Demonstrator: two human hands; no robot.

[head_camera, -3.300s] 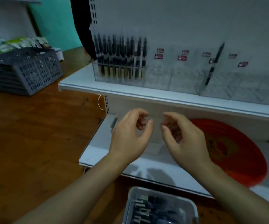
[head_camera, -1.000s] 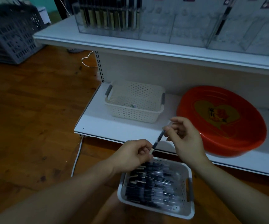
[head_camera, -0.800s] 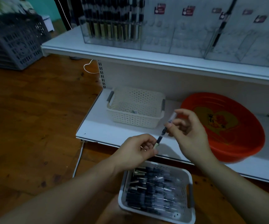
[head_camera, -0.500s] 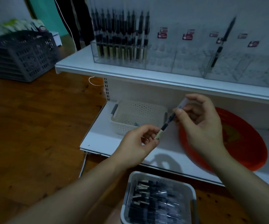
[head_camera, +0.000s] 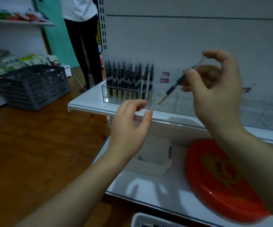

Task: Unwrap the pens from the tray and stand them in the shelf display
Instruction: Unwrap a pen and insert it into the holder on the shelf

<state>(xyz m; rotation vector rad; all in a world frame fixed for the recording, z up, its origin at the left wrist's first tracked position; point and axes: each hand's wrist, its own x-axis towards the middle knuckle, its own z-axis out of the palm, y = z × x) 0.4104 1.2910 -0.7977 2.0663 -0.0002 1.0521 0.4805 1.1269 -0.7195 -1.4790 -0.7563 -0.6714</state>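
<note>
Right now the slim black pen with a pale tip [head_camera: 173, 88] is up in the air, slanted tip-down, just to the right of the clear acrylic shelf display [head_camera: 127, 94] and apart from it. The right hand [head_camera: 214, 89] has it pinched between thumb and fingertips near the upper end, the other fingers curled loosely; whether any clear wrapper clings to the barrel I cannot tell through the blur. The left hand [head_camera: 129, 126] hovers below the display's front edge — thumb and forefinger nearly meeting, possibly nipping a scrap of clear film, though that is too faint to be sure of.

As for progress, the display's left compartment already holds a dense row of standing black pens [head_camera: 129, 79], while the compartments to its right look bare. The white tray [head_camera: 149, 220], only its rim showing far below the display, appears to hold more, so I'd judge plenty is left.

Below the display sit a white perforated basket [head_camera: 150, 159] and a round red plastic platter [head_camera: 221, 182] on the lower shelf. Left of the display stands a grey slatted crate [head_camera: 34, 86]; behind it, someone's dark-trousered legs [head_camera: 86, 49]. Nothing blocks the way to the open slots.
</note>
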